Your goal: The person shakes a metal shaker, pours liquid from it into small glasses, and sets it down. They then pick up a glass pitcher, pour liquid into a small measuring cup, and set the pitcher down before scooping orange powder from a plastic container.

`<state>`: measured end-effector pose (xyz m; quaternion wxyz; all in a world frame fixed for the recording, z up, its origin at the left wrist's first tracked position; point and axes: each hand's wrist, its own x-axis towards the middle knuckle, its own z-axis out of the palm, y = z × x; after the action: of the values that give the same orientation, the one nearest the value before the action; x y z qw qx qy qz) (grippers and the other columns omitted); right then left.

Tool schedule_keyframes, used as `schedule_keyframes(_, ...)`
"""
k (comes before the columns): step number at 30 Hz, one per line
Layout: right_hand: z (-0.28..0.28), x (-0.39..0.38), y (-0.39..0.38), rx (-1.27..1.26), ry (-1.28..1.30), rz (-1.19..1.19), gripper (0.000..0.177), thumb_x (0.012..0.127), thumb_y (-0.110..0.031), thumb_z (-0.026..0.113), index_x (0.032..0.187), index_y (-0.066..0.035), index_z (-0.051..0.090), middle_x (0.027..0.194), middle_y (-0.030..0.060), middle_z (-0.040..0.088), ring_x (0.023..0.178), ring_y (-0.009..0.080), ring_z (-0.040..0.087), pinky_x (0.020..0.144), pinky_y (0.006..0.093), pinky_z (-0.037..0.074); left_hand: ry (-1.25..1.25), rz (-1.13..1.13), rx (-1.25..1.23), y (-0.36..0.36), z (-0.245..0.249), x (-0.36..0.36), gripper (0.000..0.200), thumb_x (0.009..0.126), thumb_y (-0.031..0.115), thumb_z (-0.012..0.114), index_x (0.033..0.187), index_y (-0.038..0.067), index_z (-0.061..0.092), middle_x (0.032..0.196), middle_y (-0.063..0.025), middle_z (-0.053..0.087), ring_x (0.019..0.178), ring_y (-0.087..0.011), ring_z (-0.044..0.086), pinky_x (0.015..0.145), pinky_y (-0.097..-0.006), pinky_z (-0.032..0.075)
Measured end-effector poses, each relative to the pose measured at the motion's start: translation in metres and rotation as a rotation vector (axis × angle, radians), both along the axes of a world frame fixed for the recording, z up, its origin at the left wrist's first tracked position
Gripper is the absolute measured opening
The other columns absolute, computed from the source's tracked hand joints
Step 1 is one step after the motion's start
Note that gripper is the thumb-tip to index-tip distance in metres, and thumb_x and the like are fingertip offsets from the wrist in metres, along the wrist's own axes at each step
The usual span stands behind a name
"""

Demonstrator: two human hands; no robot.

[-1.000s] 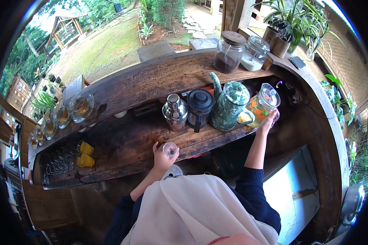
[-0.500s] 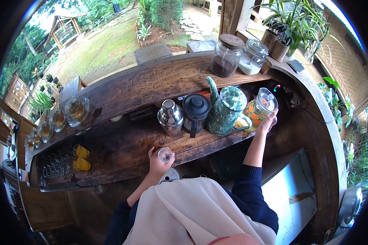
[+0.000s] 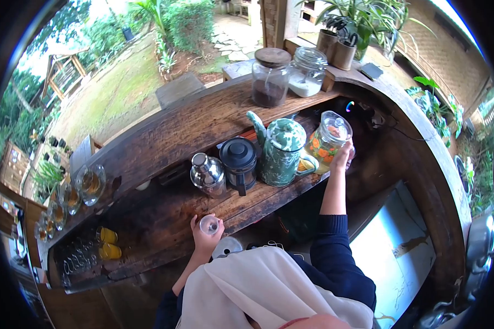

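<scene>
My left hand (image 3: pixel 203 237) grips a small clear glass (image 3: pixel 209 224) at the front edge of the lower wooden counter (image 3: pixel 164 214). My right hand (image 3: pixel 343 157) reaches far right and wraps around a floral glass jar (image 3: pixel 328 136) with a clear lid. Left of that jar stand a green patterned kettle (image 3: pixel 280 149), a black French press (image 3: pixel 239 160) and a steel shaker (image 3: pixel 207 173), all in a row on the counter.
A coffee jar (image 3: pixel 270 77) and a sugar jar (image 3: pixel 306 71) stand on the upper wooden ledge. Glass mugs (image 3: pixel 89 182) line the ledge at left. Yellow cups (image 3: pixel 107 243) and a wire rack (image 3: pixel 78 257) sit at the counter's left end. Potted plants (image 3: pixel 343 33) at back right.
The view has shifted, so everything sits lower and further left in frame. Both hands keep their hold; the left hand with the glass stays at the counter's front edge.
</scene>
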<state>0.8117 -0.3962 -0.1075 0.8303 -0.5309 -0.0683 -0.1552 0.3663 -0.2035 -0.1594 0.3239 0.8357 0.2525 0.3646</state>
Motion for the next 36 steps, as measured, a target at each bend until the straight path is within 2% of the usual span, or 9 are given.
schedule_keyframes(6, -0.005, 0.008, -0.002, -0.022, -0.031, 0.08, 0.046, 0.097, -0.038, 0.036, 0.116, -0.001, 0.054, 0.114, 0.0079, 0.059, 0.105, 0.0183, 0.053, 0.094, 0.0306, 0.038, -0.049, 0.05, -0.095, 0.001, -0.009, 0.0, 0.01, 0.072, 0.016, 0.072, 0.069, 0.01, 0.064, 0.073, -0.0006, 0.068, 0.085, -0.0171, 0.065, 0.102, -0.0386, 0.029)
schedule_keyframes(11, -0.001, 0.003, -0.001, -0.036, -0.028, 0.116, 0.049, 0.097, -0.04, 0.032, 0.123, -0.002, 0.05, 0.121, 0.0077, 0.055, 0.111, 0.0198, 0.05, 0.098, 0.0307, 0.034, -0.005, -0.069, 0.124, 0.001, 0.001, -0.004, 0.047, 0.075, 0.005, 0.072, 0.108, 0.002, 0.038, 0.085, -0.0055, 0.065, 0.085, -0.0156, 0.063, 0.097, -0.0315, 0.035)
schedule_keyframes(18, 0.004, -0.001, 0.002, 0.009, -0.032, 0.235, 0.056, 0.098, -0.044, 0.027, 0.132, -0.003, 0.045, 0.13, 0.0081, 0.05, 0.119, 0.021, 0.045, 0.103, 0.0303, 0.03, -0.058, -0.073, 0.06, -0.001, 0.008, -0.004, 0.044, 0.076, 0.005, 0.072, 0.106, 0.002, 0.041, 0.084, -0.0064, 0.064, 0.086, -0.0171, 0.063, 0.095, -0.0328, 0.038)
schedule_keyframes(20, 0.009, -0.011, 0.004, -0.313, 0.093, 0.072, 0.067, 0.096, -0.051, 0.024, 0.125, 0.002, 0.051, 0.126, 0.0159, 0.054, 0.118, 0.0238, 0.049, 0.1, 0.0312, 0.034, -0.095, -0.063, 0.003, -0.001, 0.004, -0.002, 0.04, 0.076, 0.005, 0.072, 0.104, 0.003, 0.043, 0.083, -0.0063, 0.064, 0.086, -0.0178, 0.063, 0.096, -0.0333, 0.037)
schedule_keyframes(22, 0.004, -0.005, 0.006, -0.318, 0.023, -0.04, 0.064, 0.096, -0.048, 0.025, 0.121, 0.003, 0.053, 0.122, 0.0172, 0.057, 0.115, 0.0242, 0.051, 0.099, 0.0313, 0.036, -0.118, -0.057, -0.061, 0.0, 0.003, -0.002, 0.037, 0.076, 0.006, 0.072, 0.101, 0.003, 0.045, 0.082, -0.0062, 0.063, 0.086, -0.0185, 0.063, 0.097, -0.0338, 0.036)
schedule_keyframes(24, -0.001, -0.005, 0.006, -0.303, -0.079, -0.059, 0.058, 0.097, -0.043, 0.027, 0.118, 0.004, 0.054, 0.119, 0.0164, 0.059, 0.112, 0.026, 0.052, 0.097, 0.0318, 0.037, 0.002, -0.064, 0.19, 0.003, 0.006, -0.003, 0.03, 0.076, 0.008, 0.072, 0.094, 0.004, 0.049, 0.081, -0.0053, 0.063, 0.085, -0.0207, 0.063, 0.099, -0.0358, 0.034)
schedule_keyframes(28, 0.001, -0.015, 0.006, -0.32, -0.037, -0.085, 0.056, 0.098, -0.042, 0.026, 0.116, 0.004, 0.054, 0.117, 0.0165, 0.059, 0.11, 0.0265, 0.054, 0.094, 0.0327, 0.039, -0.082, -0.036, -0.012, -0.003, 0.013, 0.0, 0.02, 0.075, 0.01, 0.072, 0.083, 0.008, 0.053, 0.08, -0.0037, 0.063, 0.086, -0.0226, 0.063, 0.1, -0.0415, 0.032)
schedule_keyframes(32, 0.011, -0.032, -0.008, -0.327, -0.11, -0.108, 0.053, 0.098, -0.04, 0.026, 0.115, 0.003, 0.054, 0.114, 0.0164, 0.06, 0.106, 0.0268, 0.055, 0.092, 0.0333, 0.04, -0.018, -0.07, 0.136, -0.001, 0.022, -0.001, 0.017, 0.076, 0.012, 0.071, 0.08, 0.009, 0.055, 0.08, -0.0045, 0.063, 0.086, -0.0238, 0.063, 0.101, -0.0438, 0.031)
schedule_keyframes(36, 0.003, -0.04, -0.026, -0.082, -0.038, -0.02, 0.056, 0.096, -0.047, 0.036, 0.114, 0.002, 0.056, 0.111, 0.007, 0.061, 0.101, 0.0165, 0.055, 0.093, 0.0297, 0.04, -0.029, -0.069, 0.115, -0.001, 0.025, -0.001, 0.015, 0.077, 0.014, 0.07, 0.08, 0.009, 0.056, 0.079, -0.005, 0.064, 0.084, -0.0253, 0.063, 0.101, -0.0451, 0.03)
